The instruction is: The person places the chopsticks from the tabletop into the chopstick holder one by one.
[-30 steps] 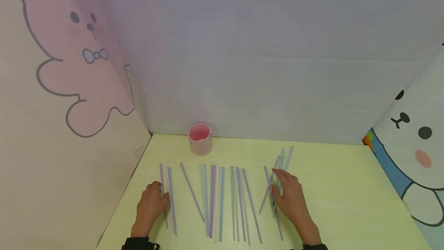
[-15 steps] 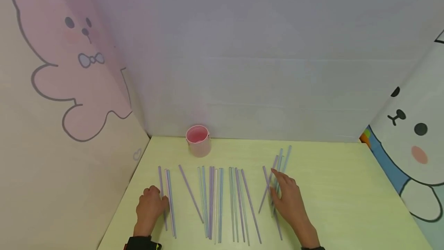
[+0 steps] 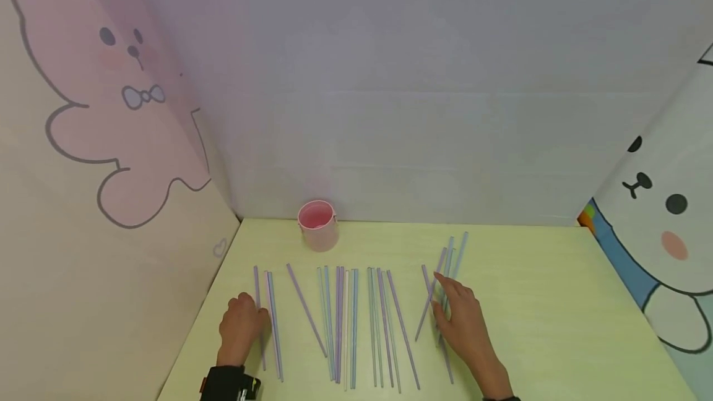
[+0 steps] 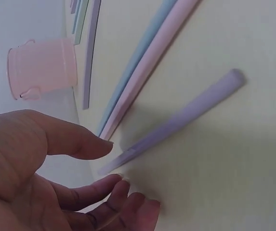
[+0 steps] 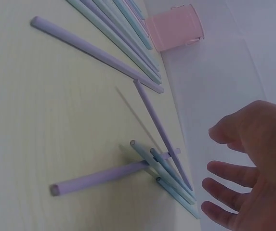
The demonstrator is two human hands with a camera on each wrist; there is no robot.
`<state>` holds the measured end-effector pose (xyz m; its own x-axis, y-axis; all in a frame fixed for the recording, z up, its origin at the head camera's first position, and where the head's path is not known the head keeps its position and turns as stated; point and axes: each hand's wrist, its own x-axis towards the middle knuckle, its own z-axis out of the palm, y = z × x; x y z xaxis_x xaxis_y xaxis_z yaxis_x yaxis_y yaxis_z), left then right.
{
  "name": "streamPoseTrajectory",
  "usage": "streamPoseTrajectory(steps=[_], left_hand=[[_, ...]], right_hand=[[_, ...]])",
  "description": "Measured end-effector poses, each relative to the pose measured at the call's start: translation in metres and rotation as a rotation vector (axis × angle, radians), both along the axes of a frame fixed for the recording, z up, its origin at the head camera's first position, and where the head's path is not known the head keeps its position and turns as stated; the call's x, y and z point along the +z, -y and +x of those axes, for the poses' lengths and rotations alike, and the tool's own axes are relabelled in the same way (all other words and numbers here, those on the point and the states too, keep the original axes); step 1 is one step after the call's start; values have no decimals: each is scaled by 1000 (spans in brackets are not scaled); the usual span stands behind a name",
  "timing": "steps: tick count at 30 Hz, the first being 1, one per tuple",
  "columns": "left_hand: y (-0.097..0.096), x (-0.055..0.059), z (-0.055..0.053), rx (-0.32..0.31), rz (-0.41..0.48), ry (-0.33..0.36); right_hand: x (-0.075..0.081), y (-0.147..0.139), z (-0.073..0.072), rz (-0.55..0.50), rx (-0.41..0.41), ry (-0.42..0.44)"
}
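Note:
My left hand (image 3: 241, 327) is at the left side of the table over a purple straw (image 4: 190, 113). In the left wrist view, thumb and fingers lie on either side of its far end, with a gap between them; contact is unclear. A pink straw (image 4: 150, 65) and a blue straw (image 4: 142, 53) lie beside it. My right hand (image 3: 465, 320) hovers with spread fingers by a crossed pile at the right. There, blue-green straws (image 5: 163, 168) and a slanting purple straw (image 5: 152, 115) lie across another purple straw (image 5: 99, 178). The hand partly hides the pile in the head view.
Several more straws (image 3: 339, 327) in purple, blue, green and white lie in rows mid-table. A small pink bucket (image 3: 320, 237) stands at the back, left of centre. A pale curtain (image 3: 418, 141) rises behind the light yellow table (image 3: 557, 314).
The near end of the purple straw under my left hand has shifted slightly left. That hand has moved a little forward. My right hand has hardly moved.

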<state>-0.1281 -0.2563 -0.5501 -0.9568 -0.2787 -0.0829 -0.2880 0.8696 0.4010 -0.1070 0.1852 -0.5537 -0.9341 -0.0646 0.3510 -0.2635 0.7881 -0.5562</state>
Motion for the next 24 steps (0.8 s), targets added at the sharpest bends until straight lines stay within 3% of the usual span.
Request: streamPoseTrajectory(steps=[9, 18, 24], left_hand=[[-1, 3, -18, 11, -2, -36], [8, 6, -21, -17, 26, -21], [9, 14, -18, -30, 99, -69]], right_hand=[[-1, -3, 0, 11, -15, -33], [-2, -13, 1, -7, -53, -30], [-7, -20, 1, -1, -70, -19]])
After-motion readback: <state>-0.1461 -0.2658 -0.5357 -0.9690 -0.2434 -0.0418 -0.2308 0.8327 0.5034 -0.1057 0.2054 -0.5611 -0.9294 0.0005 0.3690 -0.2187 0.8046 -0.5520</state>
